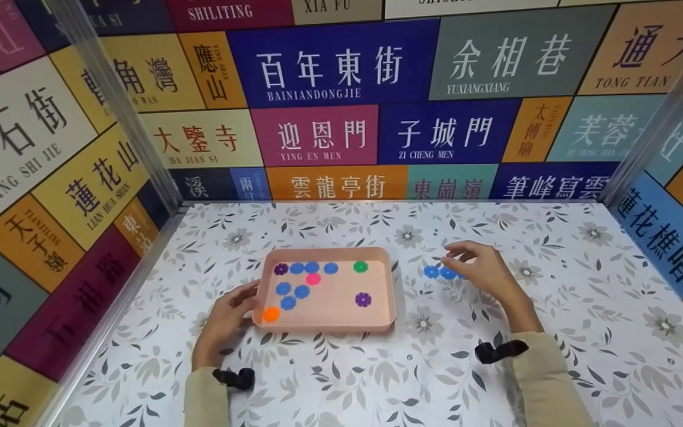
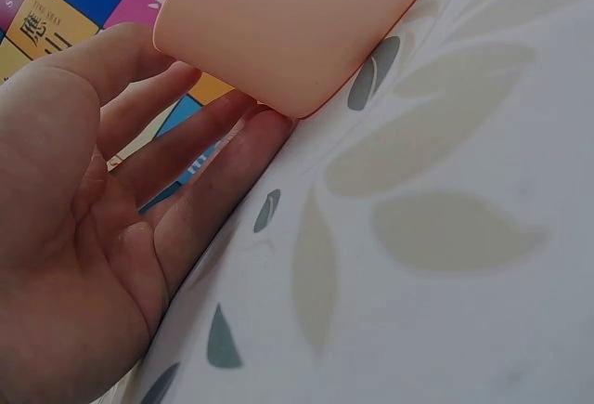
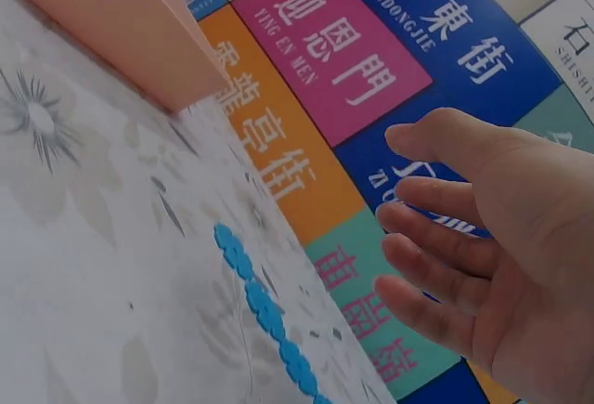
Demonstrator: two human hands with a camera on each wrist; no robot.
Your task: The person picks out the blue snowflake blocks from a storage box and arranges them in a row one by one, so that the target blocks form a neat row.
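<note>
A shallow peach tray (image 1: 324,322) lies on the table, holding several small flower-shaped discs: mostly blue (image 1: 301,291), plus purple (image 1: 363,299), a green one (image 1: 360,267), a pink one (image 1: 313,279) and an orange one (image 1: 271,314). My left hand (image 1: 230,314) touches the tray's left end, its fingers loosely extended against the corner in the left wrist view. To the right of the tray, my right hand (image 1: 481,270) hovers with relaxed fingers and nothing between them. Just below it lies a row of blue flower discs (image 3: 264,306), partly hidden by the hand in the head view.
A white tabletop (image 1: 341,385) with a grey leaf and flower print lies under everything. Panels (image 1: 329,71) with coloured street-name signs stand behind and at both sides. Clear corner posts (image 1: 134,107) rise at the table's back corners. Dark bands (image 1: 500,351) circle both wrists.
</note>
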